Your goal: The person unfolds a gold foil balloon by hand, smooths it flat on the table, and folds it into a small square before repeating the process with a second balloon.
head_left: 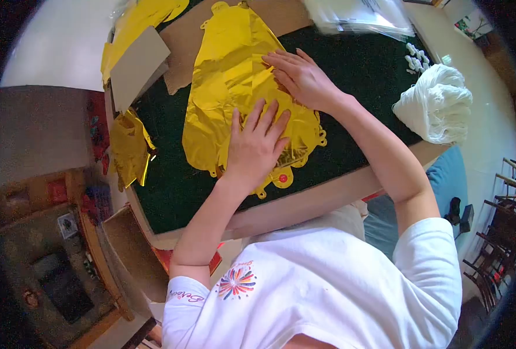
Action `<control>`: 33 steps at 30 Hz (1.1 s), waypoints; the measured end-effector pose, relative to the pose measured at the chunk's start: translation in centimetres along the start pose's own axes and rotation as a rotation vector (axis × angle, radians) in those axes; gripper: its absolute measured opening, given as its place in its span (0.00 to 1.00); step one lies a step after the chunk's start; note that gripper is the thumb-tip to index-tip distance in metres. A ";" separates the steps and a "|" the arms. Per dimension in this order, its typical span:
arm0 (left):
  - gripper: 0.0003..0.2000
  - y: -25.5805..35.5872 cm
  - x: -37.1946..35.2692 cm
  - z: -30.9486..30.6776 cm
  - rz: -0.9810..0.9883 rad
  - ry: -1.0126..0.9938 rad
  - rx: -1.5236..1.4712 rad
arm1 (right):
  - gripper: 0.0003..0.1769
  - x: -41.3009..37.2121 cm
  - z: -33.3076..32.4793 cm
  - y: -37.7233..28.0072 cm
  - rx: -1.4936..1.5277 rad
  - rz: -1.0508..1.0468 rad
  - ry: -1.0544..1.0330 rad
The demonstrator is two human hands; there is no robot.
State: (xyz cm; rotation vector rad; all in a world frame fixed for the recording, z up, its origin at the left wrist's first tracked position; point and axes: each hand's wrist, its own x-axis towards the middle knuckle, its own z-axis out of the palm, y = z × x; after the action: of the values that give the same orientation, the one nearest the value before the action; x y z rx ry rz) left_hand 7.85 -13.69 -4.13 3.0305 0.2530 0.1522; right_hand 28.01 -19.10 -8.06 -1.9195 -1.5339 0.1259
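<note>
A flat gold foil piece, wide at the near end and narrower at the far end, lies on the dark green table surface. Small tabs stick out along its edges, and a red dot shows on one near its lower edge. My left hand rests on the lower middle of the foil, fingers spread. Flat on the foil's right side is my right hand, its fingers stretched out to the left. Neither hand grips anything.
More gold foil hangs over the left edge beside a grey card. Brown cardboard lies under the foil's far part. Clear plastic bags are at the back right. A white string bundle sits at the right edge.
</note>
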 end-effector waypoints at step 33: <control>0.27 -0.1 0.1 1.7 -0.018 0.016 -0.051 | 0.22 -2.9 -1.6 -2.9 -0.267 -0.155 -0.087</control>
State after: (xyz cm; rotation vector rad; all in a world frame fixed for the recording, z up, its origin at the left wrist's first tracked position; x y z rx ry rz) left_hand 8.12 -13.72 -5.84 2.9770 0.2728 0.1789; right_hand 25.42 -22.13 -6.18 -2.0095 -1.8284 -0.0684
